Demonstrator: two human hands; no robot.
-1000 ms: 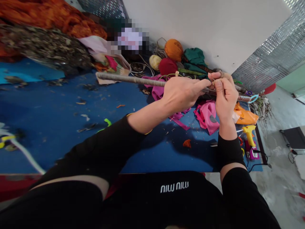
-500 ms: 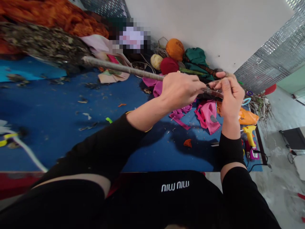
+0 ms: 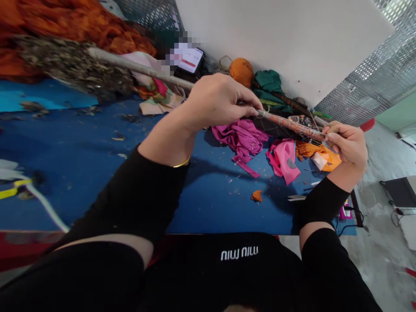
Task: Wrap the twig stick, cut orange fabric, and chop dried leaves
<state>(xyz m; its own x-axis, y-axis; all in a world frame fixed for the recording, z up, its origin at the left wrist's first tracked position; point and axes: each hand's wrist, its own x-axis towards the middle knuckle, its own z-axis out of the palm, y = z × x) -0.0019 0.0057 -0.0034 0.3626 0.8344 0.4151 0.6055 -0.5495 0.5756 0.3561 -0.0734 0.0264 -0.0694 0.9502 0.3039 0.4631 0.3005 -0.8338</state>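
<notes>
A long thin stick (image 3: 292, 125) slants across the table, raised above it. Its left length is wrapped in grey, while the right part is mottled orange and grey. Wrapped over its middle is my left hand (image 3: 219, 102), closed with thumb and fingers pinching near where the orange part begins. At the stick's right end my right hand (image 3: 349, 143) is closed in a pinch. A thin strand seems to run by those fingers, too fine to make out. Beneath the stick lie a crumpled magenta cloth (image 3: 245, 136) and a pink cloth piece (image 3: 286, 160).
On the blue table (image 3: 211, 208) are an orange scrap (image 3: 256, 196), an orange bag (image 3: 329, 160) and a phone (image 3: 190, 58). Dry brown plant matter (image 3: 74, 65) and orange fabric (image 3: 81, 26) fill the far left. An orange ball (image 3: 241, 72) rests by the white wall panel (image 3: 286, 39).
My hands have moved apart: the left shifted left along the stick, the right moved right to its end. The orange-patterned length between them now shows. The stick has shifted left and up at its far end.
</notes>
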